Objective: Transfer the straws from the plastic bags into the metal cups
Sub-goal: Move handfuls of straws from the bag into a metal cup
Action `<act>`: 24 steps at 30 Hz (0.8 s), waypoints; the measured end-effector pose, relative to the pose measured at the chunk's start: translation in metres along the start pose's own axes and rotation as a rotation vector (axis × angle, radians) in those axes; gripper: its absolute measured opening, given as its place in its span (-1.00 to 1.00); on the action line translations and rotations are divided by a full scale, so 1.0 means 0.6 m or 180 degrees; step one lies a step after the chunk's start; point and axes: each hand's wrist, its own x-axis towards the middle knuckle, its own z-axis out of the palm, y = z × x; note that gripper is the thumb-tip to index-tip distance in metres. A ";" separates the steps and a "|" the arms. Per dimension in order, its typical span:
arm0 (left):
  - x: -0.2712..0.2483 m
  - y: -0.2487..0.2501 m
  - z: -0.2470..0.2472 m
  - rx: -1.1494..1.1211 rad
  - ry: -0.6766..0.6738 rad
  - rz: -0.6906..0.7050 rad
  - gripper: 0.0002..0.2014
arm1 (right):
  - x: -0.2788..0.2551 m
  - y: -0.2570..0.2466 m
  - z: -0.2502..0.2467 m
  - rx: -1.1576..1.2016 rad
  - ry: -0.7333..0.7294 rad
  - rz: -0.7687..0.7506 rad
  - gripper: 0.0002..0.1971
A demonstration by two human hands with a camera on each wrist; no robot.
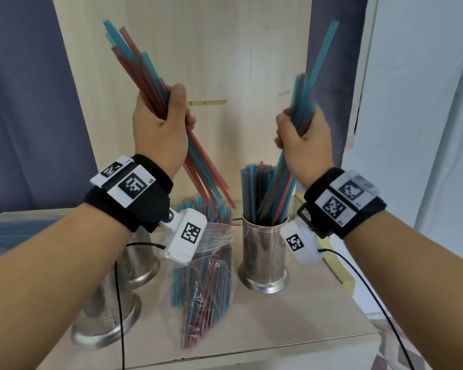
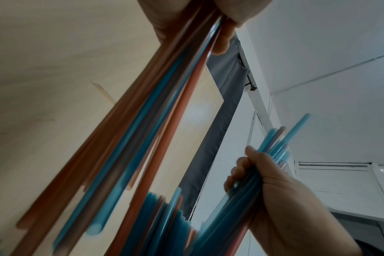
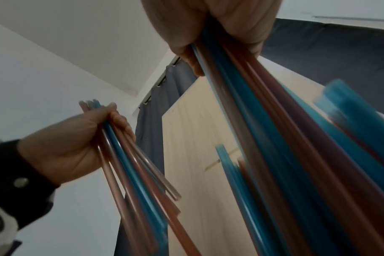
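Observation:
My left hand (image 1: 162,126) grips a bundle of red and blue straws (image 1: 134,65) tilted up to the left. Its lower ends hang above the open plastic bag (image 1: 206,284), which lies on the table with more straws inside. My right hand (image 1: 302,140) grips a mostly blue bundle (image 1: 313,73). That bundle's lower ends reach down among the straws standing in a perforated metal cup (image 1: 263,249). The left wrist view shows the left hand (image 2: 186,15) round its straws (image 2: 143,121). The right wrist view shows the right hand (image 3: 226,26) round its straws (image 3: 274,138).
Two more perforated metal cups (image 1: 142,265) (image 1: 104,321) stand at the left, partly hidden by my left forearm. A pale wooden panel (image 1: 211,49) rises behind the small table (image 1: 292,329). Blue curtains hang on both sides. Black cables trail from both wrist cameras.

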 end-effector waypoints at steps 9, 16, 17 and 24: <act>-0.012 -0.010 -0.007 0.0168 0.0025 -0.0125 -0.87 | -0.020 0.050 0.016 -0.0671 -0.0094 0.0286 -0.88; -0.020 -0.009 0.007 0.0157 0.0001 -0.0124 -0.86 | -0.031 0.064 0.023 -0.0909 -0.0127 0.0522 -0.86; -0.021 -0.007 0.009 0.0144 -0.0016 -0.0114 -0.87 | -0.034 0.067 0.024 -0.0974 -0.0148 0.0547 -0.85; -0.020 0.007 0.015 0.0066 -0.0078 -0.0054 -0.88 | -0.044 0.081 0.022 -0.2520 -0.0257 -0.0159 -0.68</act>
